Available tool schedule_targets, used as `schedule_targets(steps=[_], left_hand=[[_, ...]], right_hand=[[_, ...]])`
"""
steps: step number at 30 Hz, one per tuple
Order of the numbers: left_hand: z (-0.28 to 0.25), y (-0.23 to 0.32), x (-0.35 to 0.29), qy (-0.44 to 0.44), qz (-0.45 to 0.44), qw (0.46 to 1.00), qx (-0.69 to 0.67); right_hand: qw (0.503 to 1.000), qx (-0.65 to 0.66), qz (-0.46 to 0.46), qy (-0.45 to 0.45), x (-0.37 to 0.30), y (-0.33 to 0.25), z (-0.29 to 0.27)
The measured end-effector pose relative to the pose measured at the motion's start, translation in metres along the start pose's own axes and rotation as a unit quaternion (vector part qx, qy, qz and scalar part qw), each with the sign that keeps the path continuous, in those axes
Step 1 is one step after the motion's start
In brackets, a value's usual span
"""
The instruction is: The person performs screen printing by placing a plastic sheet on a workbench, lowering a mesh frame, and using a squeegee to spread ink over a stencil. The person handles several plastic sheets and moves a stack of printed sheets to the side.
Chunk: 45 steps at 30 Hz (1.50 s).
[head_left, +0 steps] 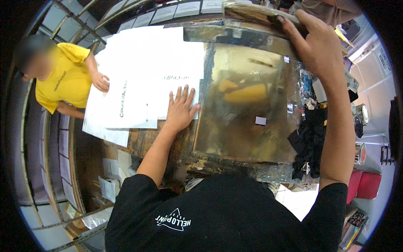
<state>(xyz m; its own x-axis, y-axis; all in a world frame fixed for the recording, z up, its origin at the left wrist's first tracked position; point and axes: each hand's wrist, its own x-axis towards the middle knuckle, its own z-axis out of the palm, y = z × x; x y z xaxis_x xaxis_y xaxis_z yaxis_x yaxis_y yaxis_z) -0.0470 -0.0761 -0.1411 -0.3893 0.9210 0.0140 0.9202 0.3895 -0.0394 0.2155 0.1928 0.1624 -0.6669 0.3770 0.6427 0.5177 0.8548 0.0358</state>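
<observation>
My left hand point(181, 111) lies flat with its fingers spread on the right edge of white sheets point(138, 59) that bear dark printing. Beside it is a glossy, glass-like printing plate point(235, 130) with small white tabs point(260, 121) stuck on it and yellow reflections across its surface. At the far right my raised right hand point(317, 46) is closed round the end of a raised screen-printing frame point(252, 17). This frame is seen nearly edge-on above the far side of the plate, so its mesh is hidden.
A co-worker in a yellow shirt point(67, 80) stands at the left, one hand point(100, 81) at the sheets. Black cloth point(310, 147) lies right of the plate. Racks point(46, 147) line the left; stacked white sheets point(176, 11) stand behind. Cans point(360, 153) and a red chair point(368, 185) are at the right.
</observation>
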Motion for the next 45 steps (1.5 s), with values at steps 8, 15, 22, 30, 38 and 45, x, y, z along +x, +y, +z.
schedule_targets(steps=[8, 15, 22, 30, 38, 45], left_hand=[[-0.056, 0.009, 0.024, -0.021, -0.024, 0.955, -0.295], [-0.025, 0.122, 0.088, -0.016, 0.220, 0.951, -0.218], [-0.006, 0.228, 0.136, 0.011, 0.298, 0.938, -0.177], [-0.003, 0.252, 0.130, 0.012, 0.300, 0.934, -0.192], [-0.025, 0.229, 0.123, 0.091, 0.298, 0.934, -0.177], [-0.042, 0.227, 0.087, 0.057, 0.302, 0.940, -0.148]], right_hand=[[0.997, 0.021, -0.027, 0.071, 0.015, -0.016, -0.018], [0.991, 0.015, 0.095, -0.089, 0.028, -0.030, -0.034], [0.997, 0.076, -0.035, 0.005, 0.012, 0.004, -0.024], [0.998, 0.044, 0.025, -0.028, 0.018, 0.000, -0.026], [0.994, -0.009, 0.085, -0.065, 0.027, -0.024, -0.035], [0.998, 0.048, 0.016, -0.038, 0.027, -0.009, -0.024]])
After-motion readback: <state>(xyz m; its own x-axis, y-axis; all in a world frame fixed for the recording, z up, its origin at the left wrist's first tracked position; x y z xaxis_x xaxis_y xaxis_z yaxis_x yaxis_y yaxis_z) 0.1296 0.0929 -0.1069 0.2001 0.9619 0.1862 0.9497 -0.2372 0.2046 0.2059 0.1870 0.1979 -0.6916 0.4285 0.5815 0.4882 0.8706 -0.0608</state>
